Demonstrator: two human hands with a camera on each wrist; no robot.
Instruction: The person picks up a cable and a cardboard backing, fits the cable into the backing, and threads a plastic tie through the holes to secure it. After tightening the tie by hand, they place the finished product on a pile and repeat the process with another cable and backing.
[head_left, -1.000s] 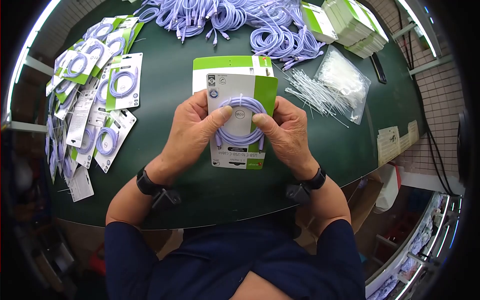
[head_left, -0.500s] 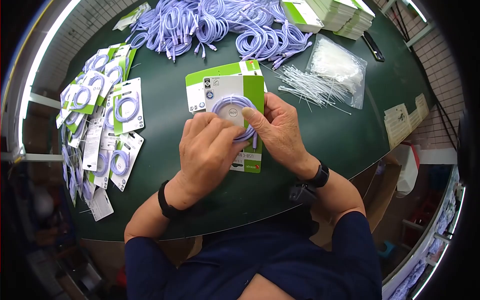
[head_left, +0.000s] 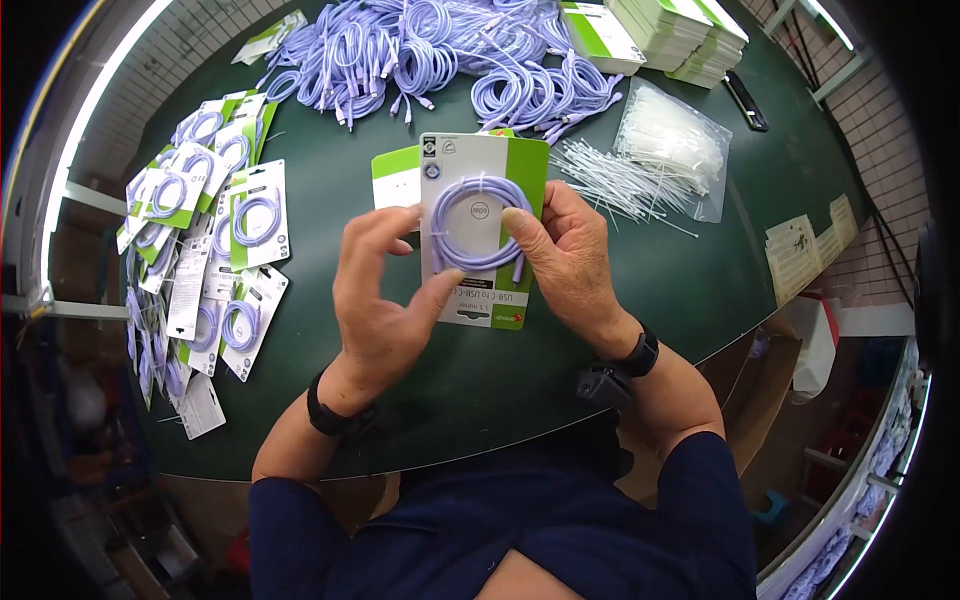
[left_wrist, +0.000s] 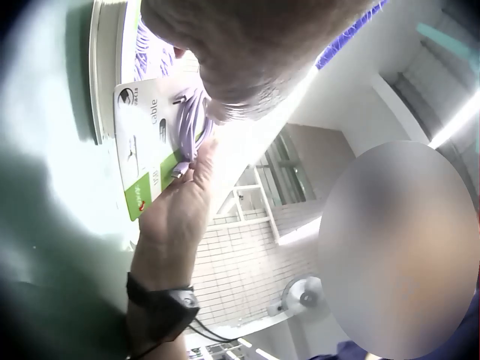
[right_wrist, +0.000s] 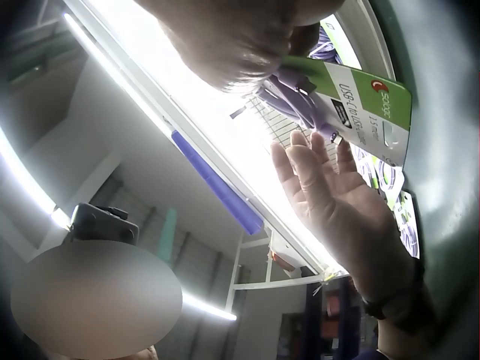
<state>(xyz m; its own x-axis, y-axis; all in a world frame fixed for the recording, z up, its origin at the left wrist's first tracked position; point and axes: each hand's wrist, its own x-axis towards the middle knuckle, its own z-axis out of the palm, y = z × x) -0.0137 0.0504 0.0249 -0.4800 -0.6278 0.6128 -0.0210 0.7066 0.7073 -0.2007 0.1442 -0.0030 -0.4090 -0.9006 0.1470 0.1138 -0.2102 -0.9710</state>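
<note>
My right hand grips a white-and-green card by its right edge, thumb on the front and fingers behind. A coiled lilac USB-C cable lies against the card face, with a small white tie at its top and another at its left side. At the card's left edge, my left hand has its fingers spread loosely, the thumb overlapping the lower corner of the coil. Seen from the right wrist, the left hand has extended fingers close to a cable connector. Behind the held card lies a stack of similar cards.
Carded cables are heaped at the left. Loose lilac cables pile up at the back, beside stacked card packs. White cable ties, a clear bag of ties and a black cutter lie at the right.
Both hands held the card a second ago. The left hand then reached across the coil, and has now drawn back to the left edge, fingers loosened. The right hand keeps its grip.
</note>
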